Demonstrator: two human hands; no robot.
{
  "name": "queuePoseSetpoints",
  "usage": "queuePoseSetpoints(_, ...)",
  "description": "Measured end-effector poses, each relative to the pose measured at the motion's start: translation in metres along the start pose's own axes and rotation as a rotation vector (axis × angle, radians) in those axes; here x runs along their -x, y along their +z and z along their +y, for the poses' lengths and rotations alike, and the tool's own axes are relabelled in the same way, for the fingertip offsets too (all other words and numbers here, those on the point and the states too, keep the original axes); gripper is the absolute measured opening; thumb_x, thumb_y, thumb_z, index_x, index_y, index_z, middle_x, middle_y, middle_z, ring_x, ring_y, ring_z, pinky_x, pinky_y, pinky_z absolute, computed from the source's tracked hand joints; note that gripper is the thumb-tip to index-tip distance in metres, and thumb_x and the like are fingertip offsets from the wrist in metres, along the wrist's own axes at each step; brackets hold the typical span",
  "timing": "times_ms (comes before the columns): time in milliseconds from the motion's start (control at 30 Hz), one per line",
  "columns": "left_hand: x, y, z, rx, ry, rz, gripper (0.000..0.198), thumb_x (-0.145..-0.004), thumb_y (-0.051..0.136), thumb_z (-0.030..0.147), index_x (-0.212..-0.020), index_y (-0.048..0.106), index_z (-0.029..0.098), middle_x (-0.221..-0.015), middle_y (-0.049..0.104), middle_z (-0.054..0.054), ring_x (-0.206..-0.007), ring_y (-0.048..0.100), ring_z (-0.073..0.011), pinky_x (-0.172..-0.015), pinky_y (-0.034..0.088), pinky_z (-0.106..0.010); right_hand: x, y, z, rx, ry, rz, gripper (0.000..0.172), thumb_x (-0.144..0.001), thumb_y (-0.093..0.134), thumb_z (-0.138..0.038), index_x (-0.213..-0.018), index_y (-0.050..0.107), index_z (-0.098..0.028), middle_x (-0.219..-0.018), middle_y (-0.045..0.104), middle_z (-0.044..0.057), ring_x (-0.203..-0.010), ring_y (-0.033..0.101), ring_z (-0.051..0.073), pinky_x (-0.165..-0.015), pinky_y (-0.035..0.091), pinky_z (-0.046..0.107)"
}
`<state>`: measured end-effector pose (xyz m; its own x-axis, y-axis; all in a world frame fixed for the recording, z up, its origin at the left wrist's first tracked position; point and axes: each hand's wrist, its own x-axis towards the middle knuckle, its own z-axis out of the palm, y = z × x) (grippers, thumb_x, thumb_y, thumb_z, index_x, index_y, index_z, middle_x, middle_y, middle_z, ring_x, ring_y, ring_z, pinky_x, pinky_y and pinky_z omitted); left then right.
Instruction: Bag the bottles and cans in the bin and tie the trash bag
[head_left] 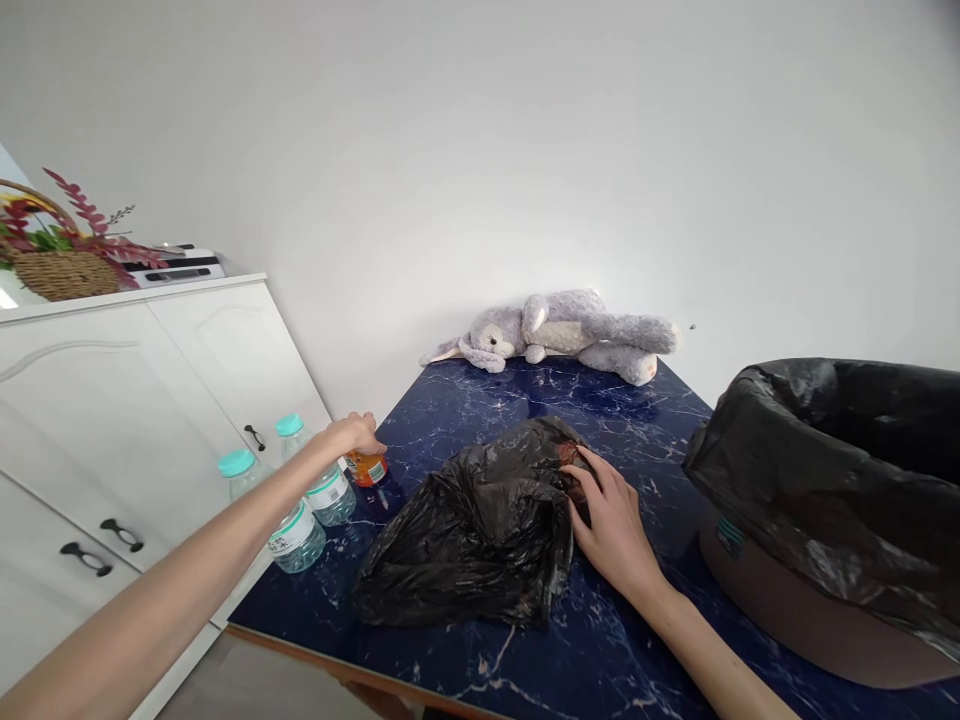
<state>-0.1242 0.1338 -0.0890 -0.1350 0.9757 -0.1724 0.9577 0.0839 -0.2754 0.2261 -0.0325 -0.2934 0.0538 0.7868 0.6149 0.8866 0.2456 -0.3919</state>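
My left hand point(364, 434) reaches across to the table's left edge, its fingers closed over the top of a short orange can point(367, 468). Beside the can stand two clear water bottles with turquoise caps, the farther bottle point(330, 493) and the nearer bottle point(297, 540); my forearm covers part of both. In the middle lies a crumpled black plastic bag point(480, 540). My right hand point(613, 515) is curled on the bag's right side, gripping it around a bulge where something reddish shows through; what that is I cannot make out.
The dark blue marbled table point(450, 660) bears a grey plush rabbit point(562, 330) at its far edge by the wall. On the right stands a large bin point(787, 590) lined with a black bag. White cabinets point(97, 400) with a flower basket point(67, 272) on top are at left.
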Motion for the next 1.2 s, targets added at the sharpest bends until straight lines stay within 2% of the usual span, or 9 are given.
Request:
queuePoseSetpoints(200,0.034,0.003,0.017,0.111,0.259,0.261,0.049,-0.106,0.060,0.041,-0.145,0.056,0.011,-0.155,0.051,-0.028,-0.138,0.057,-0.0429,-0.109,0.051,-0.058,0.000,0.001,-0.001,-0.157,0.102,0.011,0.040,-0.109,0.045,-0.044,-0.143,0.058,-0.029,-0.166,0.043,0.017,-0.154,0.041,0.043,-0.118,0.040,0.070)
queuePoseSetpoints(300,0.068,0.007,0.032,0.223,0.507,0.274,0.045,-0.111,0.046,0.048,-0.137,0.062,0.016,-0.145,0.062,-0.019,-0.119,0.070,-0.0307,-0.102,0.055,-0.045,-0.001,0.001,-0.002,-0.250,0.195,0.035,0.047,-0.107,0.049,-0.054,-0.145,0.057,-0.029,-0.163,0.043,0.018,-0.150,0.044,0.044,-0.116,0.042,0.071)
queuePoseSetpoints(367,0.094,0.012,0.040,0.291,0.701,0.107,0.043,-0.107,0.051,0.057,-0.116,0.073,0.022,-0.118,0.076,-0.009,-0.096,0.075,-0.0221,-0.087,0.059,-0.034,-0.003,0.002,-0.002,-0.275,0.236,0.063,0.050,-0.106,0.048,-0.058,-0.146,0.056,-0.028,-0.159,0.046,0.018,-0.148,0.046,0.042,-0.117,0.043,0.067)
queuePoseSetpoints(433,0.119,0.020,0.047,0.381,0.935,-0.313,0.044,-0.103,0.058,0.062,-0.103,0.077,0.023,-0.095,0.079,-0.005,-0.076,0.075,-0.0184,-0.070,0.058,-0.029,-0.005,0.001,-0.002,-0.305,0.274,0.091,0.051,-0.106,0.048,-0.061,-0.144,0.056,-0.027,-0.155,0.048,0.018,-0.148,0.047,0.039,-0.119,0.043,0.063)
queuePoseSetpoints(533,0.148,0.038,0.056,0.435,1.136,-0.580,0.035,-0.105,0.058,0.050,-0.112,0.079,0.022,-0.110,0.079,-0.010,-0.080,0.076,-0.0197,-0.073,0.060,-0.032,-0.007,-0.001,-0.002,-0.348,0.330,0.119,0.054,-0.105,0.049,-0.063,-0.142,0.057,-0.025,-0.150,0.051,0.018,-0.144,0.050,0.037,-0.117,0.046,0.058)
queuePoseSetpoints(700,0.159,0.083,0.083,0.477,1.123,0.011,0.042,-0.111,0.039,0.024,-0.147,0.059,0.023,-0.154,0.059,-0.015,-0.142,0.059,-0.0296,-0.120,0.049,-0.048,-0.010,-0.007,-0.002,-0.411,0.391,0.157,0.049,-0.102,0.050,-0.065,-0.120,0.067,-0.023,-0.131,0.062,0.017,-0.128,0.060,0.035,-0.110,0.049,0.053)
queuePoseSetpoints(800,0.146,0.104,0.101,0.373,1.031,0.248,0.046,-0.103,0.045,0.012,-0.147,0.055,0.016,-0.160,0.052,-0.022,-0.156,0.042,-0.0402,-0.126,0.039,-0.064,-0.010,-0.010,-0.002,-0.465,0.425,0.150,0.045,-0.101,0.051,-0.065,-0.106,0.070,-0.024,-0.120,0.069,0.013,-0.109,0.067,0.031,-0.099,0.053,0.048)
queuePoseSetpoints(1033,0.120,0.113,0.132,0.453,0.920,0.273,0.032,-0.105,0.041,0.011,-0.126,0.064,0.017,-0.125,0.074,-0.019,-0.113,0.076,-0.0347,-0.097,0.063,-0.048,-0.009,-0.008,-0.001,-0.560,0.560,0.069,0.050,-0.094,0.060,-0.074,-0.095,0.066,-0.024,-0.094,0.074,0.007,-0.088,0.069,0.028,-0.078,0.051,0.037)
queuePoseSetpoints(1200,0.123,0.113,0.146,0.605,0.963,0.292,0.033,-0.111,0.044,0.031,-0.130,0.070,0.025,-0.142,0.071,-0.012,-0.129,0.070,-0.0318,-0.115,0.055,-0.045,-0.009,-0.010,-0.007,-0.630,0.536,-0.042,0.056,-0.090,0.063,-0.079,-0.077,0.060,-0.025,-0.069,0.062,0.000,-0.067,0.058,0.021,-0.067,0.042,0.032)
